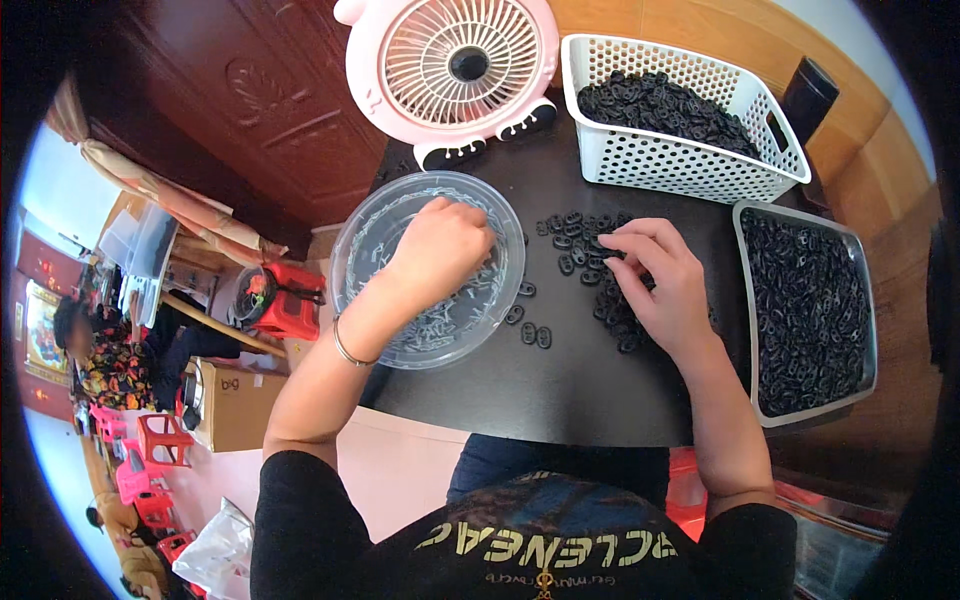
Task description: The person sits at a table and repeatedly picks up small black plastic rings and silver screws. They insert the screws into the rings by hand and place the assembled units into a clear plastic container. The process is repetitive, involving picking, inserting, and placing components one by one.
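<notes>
My left hand [440, 248] is over a round clear plastic bowl [345, 240], its fingers curled closed and the fingertips hidden. Many small, thin, whitish metal-looking pieces [430, 325] lie scattered in the bowl. To the right, my right hand [658, 280] is closed in a pinch, with a small black oval piece seemingly between thumb and forefinger. Similar black pieces [575, 240], with holes through them, lie in a loose pile under and beside that hand. A few more black pieces [536, 335] sit between the bowl and the pile.
The dark table [470, 400] has a curved front edge. At the back stand a pink fan [450, 130] and a white perforated basket [680, 175] of black pieces. A grey tray [820, 412] at the right is filled with more. Other people sit in the left background.
</notes>
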A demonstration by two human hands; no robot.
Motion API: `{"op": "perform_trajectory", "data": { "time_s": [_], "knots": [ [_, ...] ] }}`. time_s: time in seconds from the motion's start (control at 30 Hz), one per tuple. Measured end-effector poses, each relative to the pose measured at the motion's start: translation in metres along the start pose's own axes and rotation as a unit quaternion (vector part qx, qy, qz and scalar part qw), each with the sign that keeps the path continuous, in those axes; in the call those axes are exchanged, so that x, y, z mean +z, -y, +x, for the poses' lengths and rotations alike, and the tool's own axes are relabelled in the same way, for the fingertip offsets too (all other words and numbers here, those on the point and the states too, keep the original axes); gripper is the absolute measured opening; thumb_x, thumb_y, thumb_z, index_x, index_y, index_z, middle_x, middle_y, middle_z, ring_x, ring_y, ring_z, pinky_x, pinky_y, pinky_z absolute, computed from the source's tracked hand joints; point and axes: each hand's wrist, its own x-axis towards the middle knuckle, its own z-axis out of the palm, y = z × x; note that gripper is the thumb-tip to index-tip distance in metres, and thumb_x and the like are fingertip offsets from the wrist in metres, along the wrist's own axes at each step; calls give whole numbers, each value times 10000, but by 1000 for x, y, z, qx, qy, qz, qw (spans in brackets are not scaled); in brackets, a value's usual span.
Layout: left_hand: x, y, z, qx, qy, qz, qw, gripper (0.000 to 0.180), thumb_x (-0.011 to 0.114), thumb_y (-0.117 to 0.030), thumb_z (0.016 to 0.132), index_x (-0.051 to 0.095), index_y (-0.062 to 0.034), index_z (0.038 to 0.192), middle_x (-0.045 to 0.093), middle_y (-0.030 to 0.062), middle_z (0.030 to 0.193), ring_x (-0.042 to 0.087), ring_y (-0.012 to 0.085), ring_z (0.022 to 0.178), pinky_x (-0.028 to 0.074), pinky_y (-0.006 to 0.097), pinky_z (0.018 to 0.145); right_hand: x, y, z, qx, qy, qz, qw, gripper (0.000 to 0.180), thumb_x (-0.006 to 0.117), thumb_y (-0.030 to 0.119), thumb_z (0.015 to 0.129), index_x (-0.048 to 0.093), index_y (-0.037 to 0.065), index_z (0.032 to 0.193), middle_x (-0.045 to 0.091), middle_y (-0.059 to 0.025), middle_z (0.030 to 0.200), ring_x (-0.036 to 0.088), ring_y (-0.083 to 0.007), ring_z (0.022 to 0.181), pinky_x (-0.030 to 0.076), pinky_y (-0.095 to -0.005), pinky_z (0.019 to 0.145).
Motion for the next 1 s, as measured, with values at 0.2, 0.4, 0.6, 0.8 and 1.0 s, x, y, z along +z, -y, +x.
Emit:
{"op": "perform_trajectory", "data": {
  "time_s": [0.2, 0.4, 0.6, 0.8, 1.0],
  "knots": [
    [7, -7, -1, -38, -16, 21, 999, 75, 591, -96, 636, 607, -69, 705, 527, 61, 677, 546, 239, 707, 411, 354, 668, 2, -3, -1, -19, 10, -2, 1000, 171, 639, 20, 714, 615, 58, 879, 557, -60, 864, 592, -178, 652, 479, -279, 570],
    [11, -6, -6, -69, -23, 13, 997, 89, 574, -73, 618, 604, -66, 701, 533, 66, 678, 559, 237, 728, 420, 352, 681, 5, -4, -3, -4, 21, -1, 1000, 154, 638, 23, 719, 617, 59, 867, 558, -57, 858, 595, -182, 661, 481, -280, 576],
    [7, 7, -14, -95, -45, -94, 990, 71, 580, -48, 649, 590, -55, 719, 565, 110, 682, 569, 309, 682, 448, 397, 639, 5, -2, -3, -4, 41, -14, 999, 145, 635, 35, 724, 621, 68, 865, 562, -55, 846, 593, -189, 658, 479, -286, 587],
    [-3, 16, -28, -110, -63, -157, 980, 104, 592, -29, 690, 603, -36, 793, 587, 130, 753, 573, 317, 723, 453, 397, 650, 7, -2, -4, -5, 52, -13, 999, 135, 634, 41, 725, 622, 71, 856, 563, -54, 842, 590, -190, 647, 476, -286, 587],
    [-3, 6, -23, -30, -47, -130, 990, 143, 616, -33, 654, 623, -34, 796, 556, 105, 723, 557, 304, 708, 446, 391, 636, 8, -1, -4, -5, 59, -9, 998, 127, 634, 38, 726, 621, 63, 850, 562, -56, 838, 586, -180, 640, 475, -279, 579]
  ]
}}
